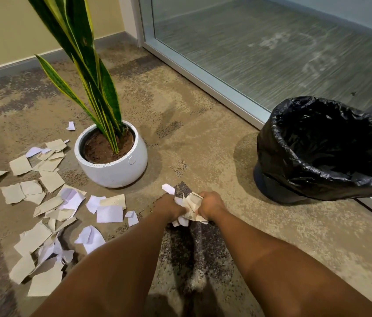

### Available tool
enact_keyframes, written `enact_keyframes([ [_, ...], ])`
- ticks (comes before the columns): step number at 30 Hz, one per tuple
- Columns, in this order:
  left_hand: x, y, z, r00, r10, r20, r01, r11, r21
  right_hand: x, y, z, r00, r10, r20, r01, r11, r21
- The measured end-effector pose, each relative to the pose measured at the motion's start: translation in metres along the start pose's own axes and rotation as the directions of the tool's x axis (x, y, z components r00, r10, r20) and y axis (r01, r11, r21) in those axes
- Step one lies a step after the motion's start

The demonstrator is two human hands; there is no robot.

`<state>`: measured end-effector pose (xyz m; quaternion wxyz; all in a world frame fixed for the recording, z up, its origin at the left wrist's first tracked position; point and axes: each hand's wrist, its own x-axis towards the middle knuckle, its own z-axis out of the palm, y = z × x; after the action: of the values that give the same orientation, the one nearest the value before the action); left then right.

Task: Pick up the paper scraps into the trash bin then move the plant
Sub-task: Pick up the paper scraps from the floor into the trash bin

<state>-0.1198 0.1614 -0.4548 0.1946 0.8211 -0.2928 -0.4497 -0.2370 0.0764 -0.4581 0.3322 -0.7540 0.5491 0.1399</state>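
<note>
1. Both hands are pressed together around one wad of paper scraps [188, 209]: the left hand [172, 205] and the right hand [210, 205] are each curling fingers into it from their own side. Loose corners are sticking out top and bottom, so bits are probably going to flutter off on the way over.

2. The trash bin [324, 149] is sitting at about 2 o'clock from the hands, well apart from them, against the glass wall [272, 49]. Its black liner is sagging over the rim, so a sloppy drop could be landing on the folds instead of inside.

3. Most of the mess is still lying at 9 o'clock: the scattered scraps [50, 202] on the carpet [203, 138], a few right beside the plant pot [112, 156]. Easy to be missing the small one behind the pot.

4. The plant [82, 53] is leaning tall at 11 o'clock. Grabbing scraps near it, an arm could be brushing the leaves. Can't really tell how heavy that pot is, so tipping is a maybe.
</note>
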Motion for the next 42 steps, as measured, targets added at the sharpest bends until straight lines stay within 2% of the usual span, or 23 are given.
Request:
enact_keyframes([
  [6,0.003,0.007,0.003,0.999,-0.027,-0.042,0.031,0.995,0.091,-0.004,0.002,-0.009,0.999,0.032,-0.034,-0.031,0.999,0.03],
  [11,0.01,0.02,-0.007,0.987,-0.087,-0.138,0.089,0.996,0.005,-0.008,0.0,-0.032,0.981,0.052,-0.189,-0.026,0.99,0.137],
  [16,0.013,0.049,-0.02,0.974,-0.063,-0.218,0.05,0.997,-0.065,-0.013,-0.019,-0.068,0.925,0.026,-0.379,0.049,0.981,0.186],
  [19,0.012,0.082,-0.029,0.966,-0.036,-0.257,0.002,0.991,-0.131,-0.018,-0.034,-0.094,0.867,-0.027,-0.498,0.128,0.977,0.169],
  [22,0.011,0.12,-0.041,0.955,-0.01,-0.295,-0.066,0.967,-0.246,-0.027,-0.048,-0.125,0.801,-0.026,-0.598,0.203,0.952,0.231],
  [25,0.009,0.153,-0.051,0.938,0.059,-0.342,-0.184,0.92,-0.347,-0.037,-0.053,-0.159,0.741,0.033,-0.67,0.245,0.917,0.316],
  [30,-0.006,0.209,-0.052,0.904,0.207,-0.373,-0.357,0.846,-0.396,-0.058,-0.044,-0.21,0.634,0.154,-0.758,0.284,0.865,0.414],
  [35,-0.03,0.263,-0.032,0.862,0.355,-0.362,-0.471,0.825,-0.313,-0.075,-0.01,-0.246,0.564,0.292,-0.772,0.26,0.825,0.502],
  [42,-0.055,0.319,0.009,0.81,0.546,-0.211,-0.579,0.803,-0.143,-0.088,0.047,-0.269,0.52,0.479,-0.707,0.102,0.787,0.608],
])
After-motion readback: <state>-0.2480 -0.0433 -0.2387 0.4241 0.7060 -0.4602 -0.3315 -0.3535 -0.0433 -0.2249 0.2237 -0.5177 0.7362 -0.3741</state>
